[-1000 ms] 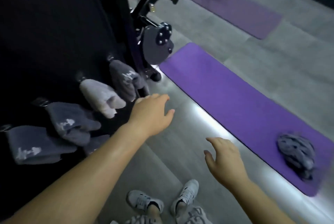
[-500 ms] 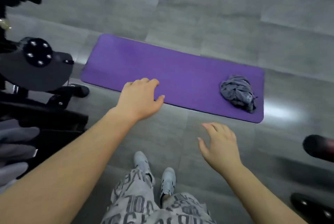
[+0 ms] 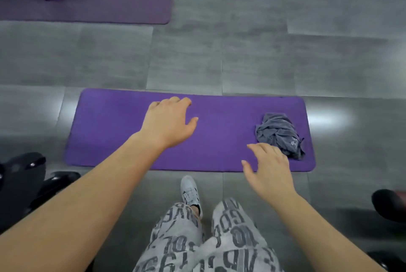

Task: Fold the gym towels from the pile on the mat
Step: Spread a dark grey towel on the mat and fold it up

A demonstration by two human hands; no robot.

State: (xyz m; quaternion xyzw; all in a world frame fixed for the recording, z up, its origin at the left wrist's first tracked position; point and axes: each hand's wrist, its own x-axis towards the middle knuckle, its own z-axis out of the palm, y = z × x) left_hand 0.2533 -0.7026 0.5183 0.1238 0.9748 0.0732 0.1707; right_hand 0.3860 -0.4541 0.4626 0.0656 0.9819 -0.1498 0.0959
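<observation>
Crumpled grey gym towel pile [image 3: 279, 134] lies at right end of flat purple foam mat [image 3: 114, 131] on grey tiled floor [image 3: 219, 58]. Left hand [image 3: 169, 123] above mat middle, fingers relaxed, holding nothing. Right hand [image 3: 269, 169] just beside towel pile, fingers spread, empty. One grey sneaker [image 3: 190, 191] near mat's front edge.

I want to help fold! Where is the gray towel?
In the head view, the crumpled gray towel lies at the right end of the near purple mat, just beyond the right hand.
</observation>
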